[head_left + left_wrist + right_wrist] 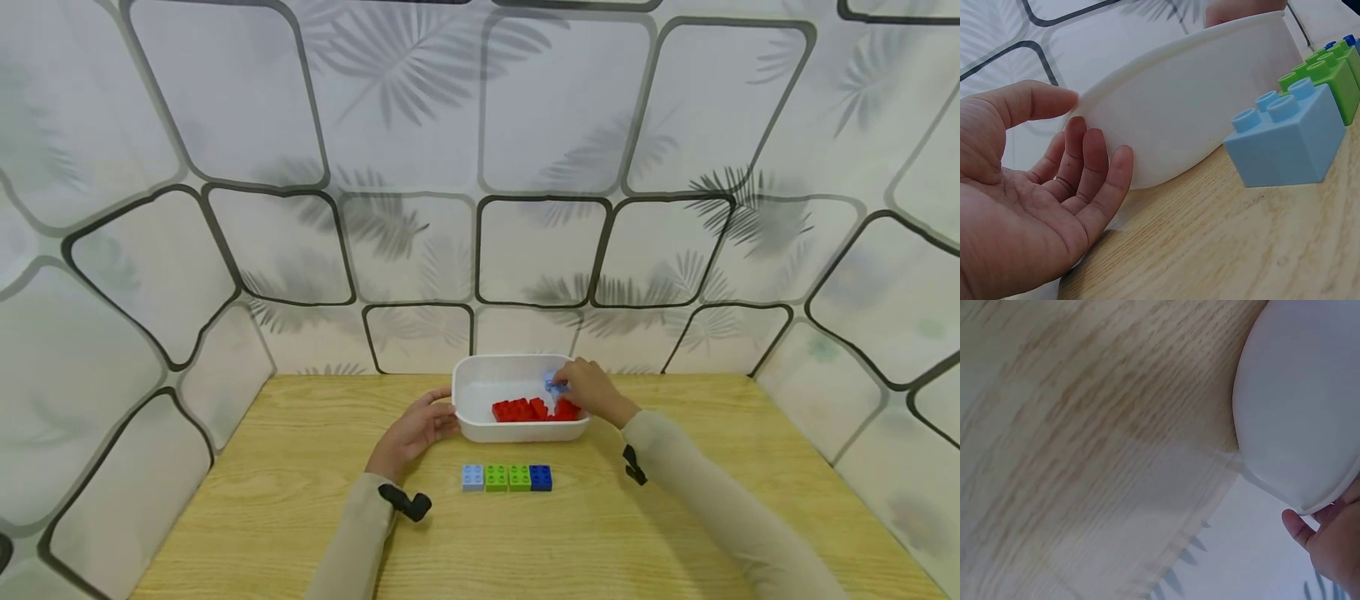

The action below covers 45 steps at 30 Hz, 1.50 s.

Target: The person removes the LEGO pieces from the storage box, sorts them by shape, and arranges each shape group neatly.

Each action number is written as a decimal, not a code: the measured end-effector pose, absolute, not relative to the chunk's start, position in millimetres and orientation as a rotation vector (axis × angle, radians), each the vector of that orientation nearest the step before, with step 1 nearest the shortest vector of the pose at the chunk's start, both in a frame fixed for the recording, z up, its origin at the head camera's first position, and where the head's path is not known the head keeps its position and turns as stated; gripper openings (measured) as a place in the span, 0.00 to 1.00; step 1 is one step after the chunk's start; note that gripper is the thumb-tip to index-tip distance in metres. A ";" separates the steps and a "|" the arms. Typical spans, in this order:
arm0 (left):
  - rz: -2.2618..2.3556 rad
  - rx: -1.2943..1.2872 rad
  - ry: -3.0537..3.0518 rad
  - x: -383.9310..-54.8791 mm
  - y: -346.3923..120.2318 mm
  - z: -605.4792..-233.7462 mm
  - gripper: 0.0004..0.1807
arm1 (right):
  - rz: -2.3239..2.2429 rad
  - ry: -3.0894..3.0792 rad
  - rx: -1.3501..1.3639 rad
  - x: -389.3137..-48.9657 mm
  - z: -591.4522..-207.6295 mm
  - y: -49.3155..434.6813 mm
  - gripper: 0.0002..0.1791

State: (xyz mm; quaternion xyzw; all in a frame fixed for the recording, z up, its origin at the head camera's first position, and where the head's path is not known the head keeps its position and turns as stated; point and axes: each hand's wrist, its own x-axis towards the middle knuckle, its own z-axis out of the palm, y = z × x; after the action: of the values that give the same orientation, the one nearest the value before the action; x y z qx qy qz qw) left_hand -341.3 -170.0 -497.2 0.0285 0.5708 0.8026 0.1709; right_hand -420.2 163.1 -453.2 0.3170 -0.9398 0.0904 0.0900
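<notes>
A white plastic tub (517,432) stands on the table, with several red building bricks (513,410) and light blue bricks (551,382) inside. My left hand (414,429) is at the tub's left end. In the left wrist view, the loosely bent fingers (1094,150) of that hand rest against the outer wall, thumb tip near the rim. Over the tub's right end reaches my right hand (592,390), its fingertips down among the light blue and red bricks. The right wrist view shows this hand beyond the rim; whether it pinches a brick I cannot tell.
In front of the tub runs a row of bricks: a light blue brick (472,477), two green bricks (507,477) and a dark blue brick (541,477). The wooden table (525,542) ends at a patterned cloth wall (420,250) behind and at both sides.
</notes>
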 end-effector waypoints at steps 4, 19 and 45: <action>2.287 0.078 1.625 -341.3 -169.3 -497.4 0.30 | 0.359 -2.788 0.930 -420.1 -455.5 164.1 0.09; 2.279 0.038 1.646 -341.5 -167.2 -496.6 0.28 | 0.540 -2.838 0.886 -421.2 -460.1 165.3 0.10; 2.287 -0.156 1.813 -342.5 -151.8 -491.6 0.25 | 0.660 -2.875 0.889 -423.4 -463.2 163.3 0.10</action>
State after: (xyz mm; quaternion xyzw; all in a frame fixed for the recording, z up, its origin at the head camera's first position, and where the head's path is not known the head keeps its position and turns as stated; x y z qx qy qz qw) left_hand -342.5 -151.8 -491.6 -0.0531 0.6167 0.7778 0.1094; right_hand -423.4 163.3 -463.2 0.2885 -0.9327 0.2141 0.0306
